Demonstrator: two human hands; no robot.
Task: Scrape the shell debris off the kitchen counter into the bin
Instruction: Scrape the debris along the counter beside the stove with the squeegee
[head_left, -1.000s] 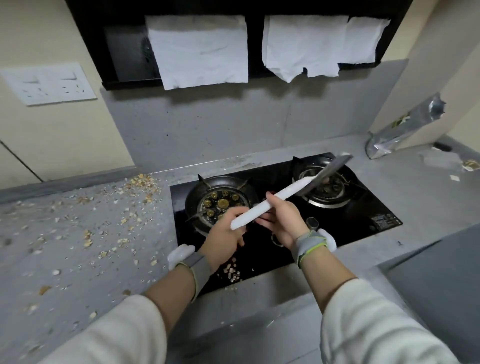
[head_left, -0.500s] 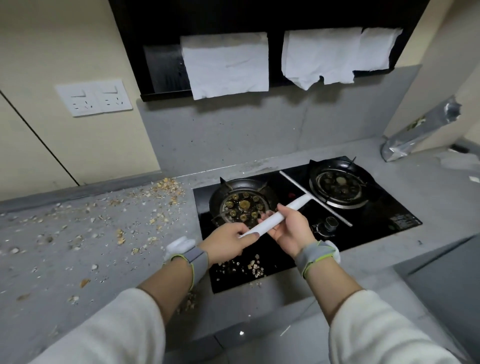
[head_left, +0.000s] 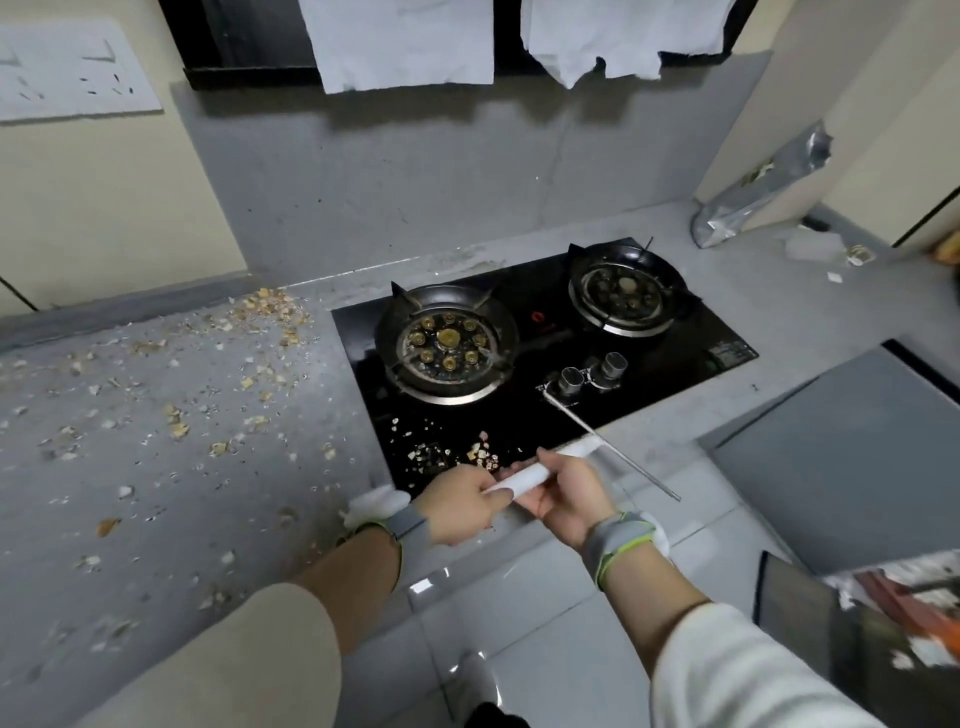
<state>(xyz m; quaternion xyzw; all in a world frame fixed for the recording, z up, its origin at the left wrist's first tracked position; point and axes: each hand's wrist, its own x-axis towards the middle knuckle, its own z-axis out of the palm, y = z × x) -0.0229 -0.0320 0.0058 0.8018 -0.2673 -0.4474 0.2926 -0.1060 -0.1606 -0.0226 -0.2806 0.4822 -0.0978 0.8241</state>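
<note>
Both my hands sit at the front edge of the stove; left hand closed around the near end of the scraper's white handle, fingers curled over it; right hand cupped under the handle's middle, palm up, fingers loosely wrapped, so both have hold of the same tool; grey wristbands with a green edge on each wrist, pale sleeves below.

Scraper held above the table, not touching it; thin metal blade edge crossing the far end of the handle, running from near the stove knobs down toward the right.

Just beyond the left hand, a small patch of shell debris lies on the black glass of the stove, in front of the left burner; right burner behind and to the right.

Far more shell debris scattered over the grey table left of the stove, thickest against the back wall.

Bin at lower right, on the floor below the table edge, dark-lined, with blurred rubbish inside.

Foil bag leaning in the far right corner; white cloths hanging above the backsplash.
</note>
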